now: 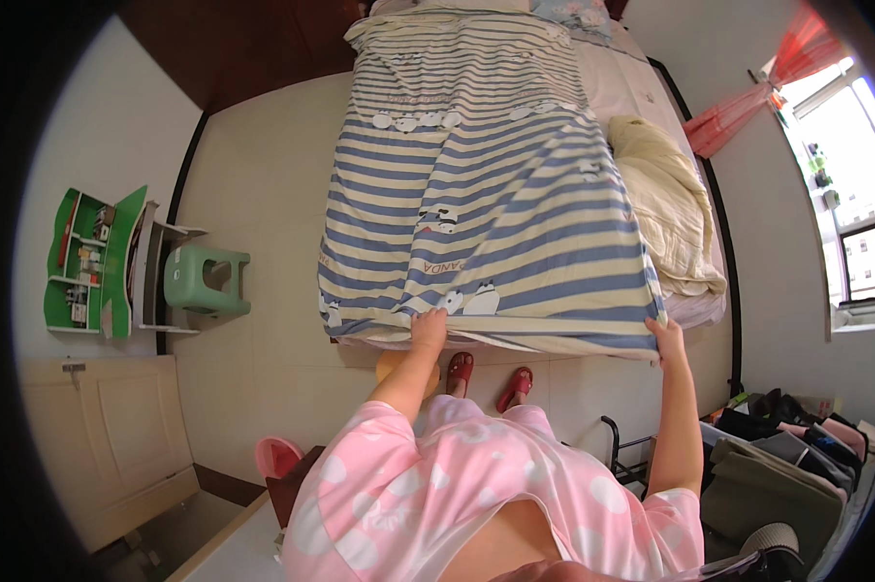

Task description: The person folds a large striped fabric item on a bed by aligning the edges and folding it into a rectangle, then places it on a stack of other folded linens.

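Note:
A duvet cover (515, 242) with blue and cream stripes and panda prints lies spread over most of the bed. My left hand (429, 328) is closed on its near edge, left of the middle. At the cover's near right corner, my right hand (665, 338) grips the cloth with the arm stretched out. Between my hands the edge runs fairly straight, and diagonal creases cross the cloth from the right corner. Beside the cover, on the bed's right side, lies a bunched cream quilt (665, 209).
A green stool (205, 279) stands at the left by a green shelf unit (93, 262). A pink bin (277, 456) is at the lower left. Piled clothes and bags (786, 466) fill the lower right near a black metal frame (621, 446). A window (859, 184) with a red curtain is at right.

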`<state>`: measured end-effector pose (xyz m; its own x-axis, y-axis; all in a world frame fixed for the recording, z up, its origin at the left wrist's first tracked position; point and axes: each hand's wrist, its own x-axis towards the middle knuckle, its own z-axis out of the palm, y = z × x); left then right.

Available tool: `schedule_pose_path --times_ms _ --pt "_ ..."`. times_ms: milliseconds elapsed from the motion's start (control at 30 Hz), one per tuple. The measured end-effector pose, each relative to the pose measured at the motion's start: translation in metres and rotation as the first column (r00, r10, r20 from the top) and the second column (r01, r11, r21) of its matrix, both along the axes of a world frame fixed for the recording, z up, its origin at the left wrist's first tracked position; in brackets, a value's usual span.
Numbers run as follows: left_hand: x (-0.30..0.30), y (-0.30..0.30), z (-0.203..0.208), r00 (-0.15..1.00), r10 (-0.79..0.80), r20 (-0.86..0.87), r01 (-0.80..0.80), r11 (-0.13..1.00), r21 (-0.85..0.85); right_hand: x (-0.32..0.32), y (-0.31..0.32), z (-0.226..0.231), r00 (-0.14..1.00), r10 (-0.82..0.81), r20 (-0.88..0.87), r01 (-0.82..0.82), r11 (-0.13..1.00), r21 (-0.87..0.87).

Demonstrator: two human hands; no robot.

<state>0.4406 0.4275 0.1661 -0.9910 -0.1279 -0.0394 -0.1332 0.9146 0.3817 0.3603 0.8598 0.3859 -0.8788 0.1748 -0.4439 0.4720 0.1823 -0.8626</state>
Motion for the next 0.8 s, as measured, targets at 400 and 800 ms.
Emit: schedule_pose_path --times_ms 400,800 --pt "0.061 -0.002 -0.033 0.705 -0.231 0.671 0.035 0.956 0.291 -0.012 0.017 -0.032 0.978 0.208 -0.013 -0.157 0.775 0.612" --pt "0.153 -0.054 -0.025 0.846 0.187 0.499 -0.425 0.802 0.420 -0.001 0.034 -0.135 0.972 0.209 0.105 -0.207 0.557 0.804"
